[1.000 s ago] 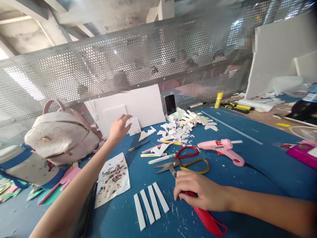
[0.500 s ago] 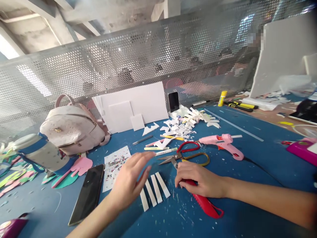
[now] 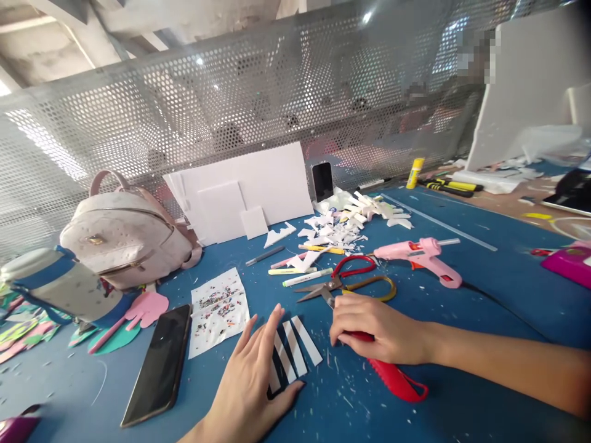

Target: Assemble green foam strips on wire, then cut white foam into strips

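Several white strips (image 3: 294, 346) lie side by side on the blue tabletop. My left hand (image 3: 253, 375) rests at their left edge, fingers spread, with the thumb near the strips' lower ends; it partly covers the leftmost one. In my right hand (image 3: 369, 327) is a red utility knife (image 3: 398, 376), its handle pointing toward the lower right. Just beyond that hand lie scissors (image 3: 330, 287) with one red and one yellow handle loop. Left of the strips is a white sheet (image 3: 198, 341) sprinkled with small coloured bits.
A black phone (image 3: 157, 366) lies at left, near a bottle (image 3: 64, 286) and a pale backpack (image 3: 124, 237). White boards (image 3: 281, 178) lean on the mesh screen. Scraps (image 3: 341, 231), pens (image 3: 307, 278) and a pink glue gun (image 3: 420, 252) sit farther back.
My left hand has come down and nearer to me, from above the strips' far ends to beside them. My right hand keeps the utility knife in nearly the same place.
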Demonstrator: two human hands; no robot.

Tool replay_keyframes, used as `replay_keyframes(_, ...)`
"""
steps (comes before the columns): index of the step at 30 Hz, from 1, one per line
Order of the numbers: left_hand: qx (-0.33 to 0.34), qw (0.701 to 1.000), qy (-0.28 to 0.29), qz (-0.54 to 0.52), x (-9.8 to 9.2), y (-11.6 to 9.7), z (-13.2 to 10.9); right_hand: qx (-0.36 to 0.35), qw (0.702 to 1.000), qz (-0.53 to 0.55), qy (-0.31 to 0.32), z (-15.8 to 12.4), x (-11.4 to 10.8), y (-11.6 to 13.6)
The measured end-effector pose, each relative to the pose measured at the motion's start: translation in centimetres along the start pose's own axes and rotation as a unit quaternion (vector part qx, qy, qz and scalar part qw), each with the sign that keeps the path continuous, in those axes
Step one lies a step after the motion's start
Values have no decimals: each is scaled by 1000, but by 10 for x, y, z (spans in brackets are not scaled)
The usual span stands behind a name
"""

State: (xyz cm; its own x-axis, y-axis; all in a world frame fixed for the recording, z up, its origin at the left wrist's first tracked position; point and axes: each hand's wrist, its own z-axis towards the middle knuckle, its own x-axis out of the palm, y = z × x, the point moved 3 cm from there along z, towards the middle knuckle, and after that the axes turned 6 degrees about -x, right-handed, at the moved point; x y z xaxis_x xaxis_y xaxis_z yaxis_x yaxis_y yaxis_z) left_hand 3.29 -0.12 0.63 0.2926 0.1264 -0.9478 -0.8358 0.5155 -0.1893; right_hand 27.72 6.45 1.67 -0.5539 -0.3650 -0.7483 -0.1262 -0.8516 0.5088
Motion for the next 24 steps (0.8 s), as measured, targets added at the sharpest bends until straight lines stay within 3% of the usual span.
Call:
replay_keyframes(19, -6, 1000, 11, -16, 2, 4, -5, -18, 1000, -13, -6, 3, 2, 2)
replay_keyframes(24, 6, 1000, -12, 0, 1, 6, -3, -10, 1000, -6, -8, 3, 1, 2)
